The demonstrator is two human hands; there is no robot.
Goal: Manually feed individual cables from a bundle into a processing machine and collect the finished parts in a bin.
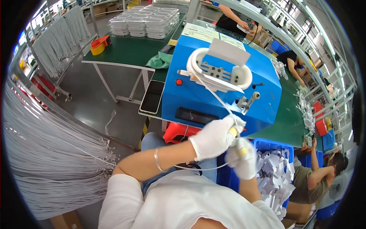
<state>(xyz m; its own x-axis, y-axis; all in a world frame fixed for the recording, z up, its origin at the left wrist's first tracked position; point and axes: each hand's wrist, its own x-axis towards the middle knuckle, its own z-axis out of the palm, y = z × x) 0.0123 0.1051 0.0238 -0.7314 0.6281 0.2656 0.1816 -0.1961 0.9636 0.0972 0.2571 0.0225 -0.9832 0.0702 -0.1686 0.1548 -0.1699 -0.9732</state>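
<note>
White gloves with pale yellow on the fingers cover both my hands, which come close together in front of a blue machine [223, 107]. My left hand [213, 139] is closed around a white cable [219, 100] that runs down from a white coil [247, 78] on the machine's metal winding head. Just below and to the right, my right hand [243, 158], blurred a little, is closed too. A stretch of the same kind of cable leads from it, low across my lap, toward the left. The cable's end between the fingers is hidden.
Many long white cables [57, 152] hang in a thick bundle at left. A blue bin [291, 150] of white paper pieces [272, 171] stands at right. A phone [152, 97] lies on the green table's edge; stacked clear trays [146, 23] sit behind. Other people work at right.
</note>
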